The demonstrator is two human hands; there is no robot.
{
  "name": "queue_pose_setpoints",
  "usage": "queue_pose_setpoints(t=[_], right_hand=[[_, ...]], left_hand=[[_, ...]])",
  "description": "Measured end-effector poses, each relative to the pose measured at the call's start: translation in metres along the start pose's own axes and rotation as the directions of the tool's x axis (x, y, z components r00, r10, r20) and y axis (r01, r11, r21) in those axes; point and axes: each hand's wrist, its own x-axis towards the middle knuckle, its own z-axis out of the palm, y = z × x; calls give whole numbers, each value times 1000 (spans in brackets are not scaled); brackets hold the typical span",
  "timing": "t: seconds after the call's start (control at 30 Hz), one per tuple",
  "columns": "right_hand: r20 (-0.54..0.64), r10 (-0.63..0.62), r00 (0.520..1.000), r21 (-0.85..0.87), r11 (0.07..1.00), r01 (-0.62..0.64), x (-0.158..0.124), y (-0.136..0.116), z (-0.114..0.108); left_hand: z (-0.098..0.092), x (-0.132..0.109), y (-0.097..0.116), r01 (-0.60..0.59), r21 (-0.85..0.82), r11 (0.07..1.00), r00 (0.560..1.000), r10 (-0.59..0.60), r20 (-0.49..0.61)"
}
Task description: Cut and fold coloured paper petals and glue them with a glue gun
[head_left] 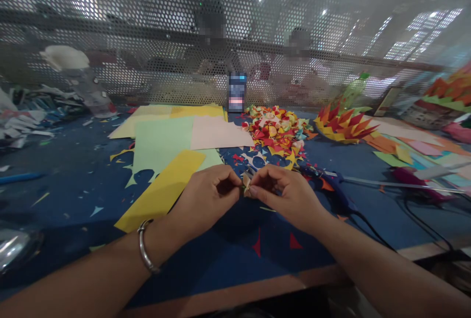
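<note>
Between my two hands is a small pale paper flower, pinched from both sides above the blue tabletop. My left hand, with a silver bangle at the wrist, closes thumb and forefinger on its left edge. Thumb and fingers of my right hand press on its right edge. Just beyond lies a pile of small curled paper flowers in red, yellow and cream. A yellow paper strip lies by my left forearm, over a light green sheet with cut-out edges.
A blue glue gun with a glue stick and cord lies right of my hand; a purple glue gun is farther right. A phone stands against the perforated metal screen. Orange-yellow paper petals and paper scraps lie around.
</note>
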Motion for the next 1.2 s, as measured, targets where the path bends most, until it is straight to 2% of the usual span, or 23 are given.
queue_pose_setpoints(t=[0.27,0.5,0.7,1.0,1.2], right_hand=[[1,-12,1000,15,1000,12,0,-1,-1],[-7,29,1000,114,993,-28,-2,3,-3],[-43,45,998,165,986,-37,-2,3,-2],[30,103,994,272,956,-107,-1,1,-3],[78,153,985,339,925,-171,-1,2,-2]], left_hand=[[0,0,-1,8,-46,999,1000,-7,14],[2,2,-11,95,-296,951,995,-88,36],[4,4,-14,97,-438,894,995,-91,35],[3,0,-5,37,-267,963,998,-48,-32],[0,0,-1,-29,-153,988,999,23,-44]])
